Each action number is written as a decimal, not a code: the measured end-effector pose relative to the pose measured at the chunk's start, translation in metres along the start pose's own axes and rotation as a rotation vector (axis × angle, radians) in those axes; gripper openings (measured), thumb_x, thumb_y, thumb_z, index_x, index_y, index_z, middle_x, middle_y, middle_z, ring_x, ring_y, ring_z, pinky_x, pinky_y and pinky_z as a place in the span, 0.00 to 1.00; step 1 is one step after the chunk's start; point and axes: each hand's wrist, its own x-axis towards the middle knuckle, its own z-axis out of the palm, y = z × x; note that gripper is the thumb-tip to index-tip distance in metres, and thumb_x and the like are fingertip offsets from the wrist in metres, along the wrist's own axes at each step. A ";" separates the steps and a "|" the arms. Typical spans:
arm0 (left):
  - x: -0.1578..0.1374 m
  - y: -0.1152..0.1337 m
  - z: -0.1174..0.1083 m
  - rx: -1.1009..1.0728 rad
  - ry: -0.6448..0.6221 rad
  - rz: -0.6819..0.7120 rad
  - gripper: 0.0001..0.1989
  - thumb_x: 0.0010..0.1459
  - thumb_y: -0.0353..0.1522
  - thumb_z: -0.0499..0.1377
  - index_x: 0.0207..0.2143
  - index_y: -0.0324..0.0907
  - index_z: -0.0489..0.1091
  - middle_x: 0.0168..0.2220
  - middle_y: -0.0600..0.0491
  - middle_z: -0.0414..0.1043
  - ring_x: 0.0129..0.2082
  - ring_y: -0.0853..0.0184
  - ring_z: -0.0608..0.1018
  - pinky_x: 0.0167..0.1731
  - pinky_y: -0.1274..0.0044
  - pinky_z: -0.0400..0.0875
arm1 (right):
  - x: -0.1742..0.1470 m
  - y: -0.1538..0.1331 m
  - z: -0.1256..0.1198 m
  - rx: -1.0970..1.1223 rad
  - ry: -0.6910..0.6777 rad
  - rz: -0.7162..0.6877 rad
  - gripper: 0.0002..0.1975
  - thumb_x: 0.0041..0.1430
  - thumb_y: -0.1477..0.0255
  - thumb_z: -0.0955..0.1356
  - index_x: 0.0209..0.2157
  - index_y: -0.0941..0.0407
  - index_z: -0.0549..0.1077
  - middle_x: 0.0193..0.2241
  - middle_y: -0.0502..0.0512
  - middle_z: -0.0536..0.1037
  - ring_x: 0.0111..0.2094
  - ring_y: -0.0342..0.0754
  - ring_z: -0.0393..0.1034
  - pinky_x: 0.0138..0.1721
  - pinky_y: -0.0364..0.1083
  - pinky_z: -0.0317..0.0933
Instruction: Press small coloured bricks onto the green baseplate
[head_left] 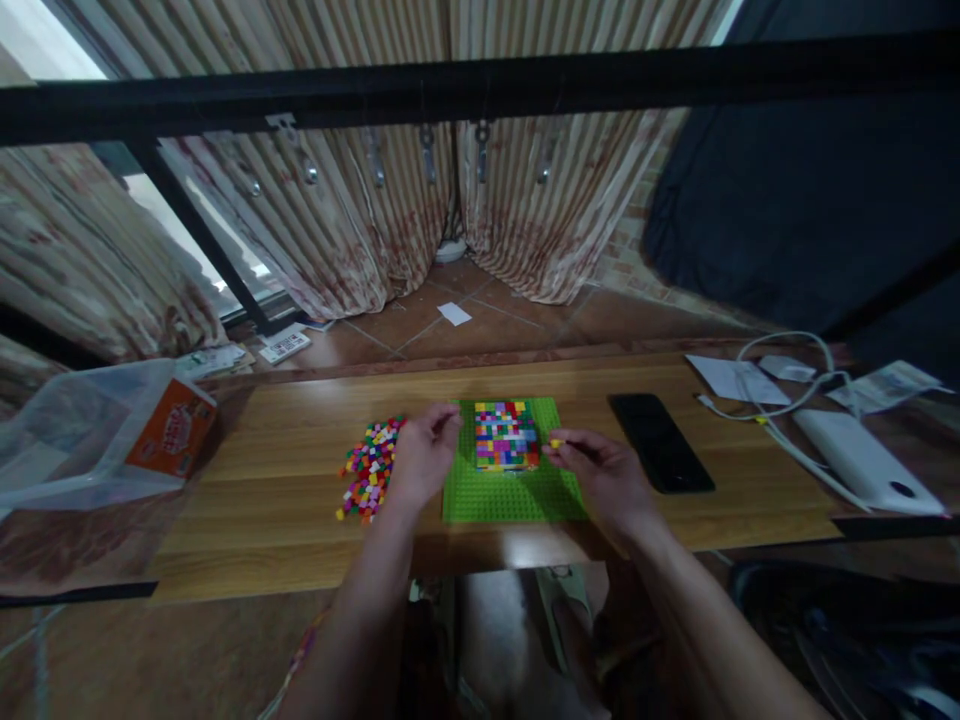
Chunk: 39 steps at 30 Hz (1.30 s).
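A green studded baseplate (517,500) lies on the wooden table, bearing a block of small multicoloured bricks (506,437) packed in rows. At its right edge my right hand (604,470) pinches a small yellow brick (556,443) between thumb and fingertips. My left hand (426,450) hovers at the plate's left edge, fingers curled and fingertips together; whether anything is in them is too small to tell. Just left of that hand spreads a loose pile of coloured bricks (371,465), partly covered by it.
Right of the plate lies a black phone (661,443). Farther right are a white cable (757,412), papers (735,380) and a white power-bank-like box (870,462). A clear plastic bin (90,425) with an orange label stands at the left. A dark metal bar (375,92) crosses beyond the table (262,480).
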 end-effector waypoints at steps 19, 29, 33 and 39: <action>-0.004 -0.002 0.031 0.302 -0.194 -0.146 0.21 0.56 0.36 0.59 0.51 0.37 0.70 0.41 0.44 0.78 0.39 0.61 0.80 0.40 0.71 0.72 | 0.005 0.016 0.012 -0.350 -0.106 -0.193 0.06 0.50 0.70 0.70 0.29 0.55 0.79 0.28 0.51 0.80 0.29 0.46 0.73 0.34 0.45 0.65; -0.012 0.012 0.042 0.359 -0.191 -0.172 0.30 0.54 0.42 0.61 0.55 0.34 0.64 0.47 0.40 0.74 0.46 0.56 0.77 0.45 0.68 0.70 | 0.003 0.011 0.014 -0.593 -0.132 -0.424 0.09 0.55 0.77 0.66 0.30 0.54 0.79 0.30 0.51 0.79 0.32 0.46 0.74 0.35 0.43 0.65; -0.014 0.013 0.047 0.339 -0.177 -0.162 0.31 0.52 0.42 0.62 0.55 0.35 0.63 0.49 0.40 0.73 0.48 0.57 0.76 0.47 0.68 0.69 | 0.003 0.013 0.015 -0.644 -0.135 -0.508 0.10 0.56 0.77 0.65 0.28 0.55 0.78 0.29 0.52 0.79 0.31 0.46 0.74 0.35 0.43 0.64; -0.016 0.012 0.052 0.337 -0.125 -0.186 0.33 0.49 0.41 0.64 0.55 0.37 0.63 0.50 0.39 0.73 0.49 0.54 0.75 0.49 0.66 0.68 | 0.003 0.011 0.014 -0.697 -0.157 -0.490 0.11 0.57 0.75 0.64 0.29 0.54 0.78 0.30 0.53 0.80 0.33 0.48 0.75 0.37 0.45 0.65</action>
